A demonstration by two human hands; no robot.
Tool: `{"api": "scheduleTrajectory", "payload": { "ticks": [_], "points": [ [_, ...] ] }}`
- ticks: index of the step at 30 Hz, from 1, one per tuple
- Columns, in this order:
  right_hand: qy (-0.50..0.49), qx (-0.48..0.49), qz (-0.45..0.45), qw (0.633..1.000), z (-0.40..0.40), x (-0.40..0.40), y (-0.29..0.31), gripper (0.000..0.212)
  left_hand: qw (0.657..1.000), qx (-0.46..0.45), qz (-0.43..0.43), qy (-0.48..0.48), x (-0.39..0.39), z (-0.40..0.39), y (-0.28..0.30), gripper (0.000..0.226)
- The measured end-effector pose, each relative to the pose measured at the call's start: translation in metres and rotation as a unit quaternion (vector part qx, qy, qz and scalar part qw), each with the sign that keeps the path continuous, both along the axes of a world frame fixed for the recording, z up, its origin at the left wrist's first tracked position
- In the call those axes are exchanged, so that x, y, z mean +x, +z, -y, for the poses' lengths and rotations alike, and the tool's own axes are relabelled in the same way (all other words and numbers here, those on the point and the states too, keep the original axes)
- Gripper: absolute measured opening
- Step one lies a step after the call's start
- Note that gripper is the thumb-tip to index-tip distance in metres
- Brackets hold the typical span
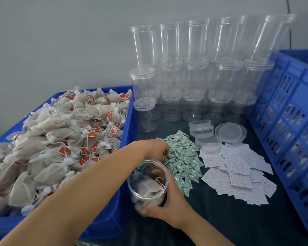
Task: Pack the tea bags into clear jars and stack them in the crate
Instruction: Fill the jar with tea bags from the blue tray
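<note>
Fingertips of the left hand (156, 150) are hidden among the green sachets (182, 158), so its grip cannot be told. The right hand (167, 201) is clamped around a clear jar (147, 181) at the tabletop's near edge, holding a few tea bags (149, 189). More tea bags fill the blue tray (103, 222) at left. The blue crate (292, 125) at right is cut off.

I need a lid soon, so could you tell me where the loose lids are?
The loose lids lie right of centre on the dark cloth, between the empty jars and the white slips.
</note>
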State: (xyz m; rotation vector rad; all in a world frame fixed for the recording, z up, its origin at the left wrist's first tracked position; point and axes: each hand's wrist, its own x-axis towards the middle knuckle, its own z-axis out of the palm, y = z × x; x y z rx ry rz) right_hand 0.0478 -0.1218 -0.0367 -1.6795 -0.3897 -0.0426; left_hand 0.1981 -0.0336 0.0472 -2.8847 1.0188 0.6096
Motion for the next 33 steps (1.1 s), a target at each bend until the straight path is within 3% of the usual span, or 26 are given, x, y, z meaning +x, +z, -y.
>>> {"api": "scheduleTrajectory", "payload": {
  "ticks": [9,20,24,33],
  "points": [
    [-0.005,-0.007,-0.001,1.0,-0.001,0.0,-0.003,0.098,0.999,-0.055,0.001,0.0,0.002,-0.003,0.003,0.02],
    [-0.002,-0.003,-0.006,1.0,-0.001,0.001,-0.001,0.097,0.962,-0.26,0.052,0.072,-0.014,-0.014,0.053,0.019],
    [-0.001,0.004,0.0,1.0,0.0,0.0,0.0,0.094,0.95,-0.296,0.053,0.077,-0.037,-0.032,0.079,0.015],
    [-0.004,0.005,0.005,1.0,-0.001,0.0,-0.001,0.092,0.941,-0.327,-0.034,0.08,-0.104,-0.067,0.094,0.021]
  ]
}}
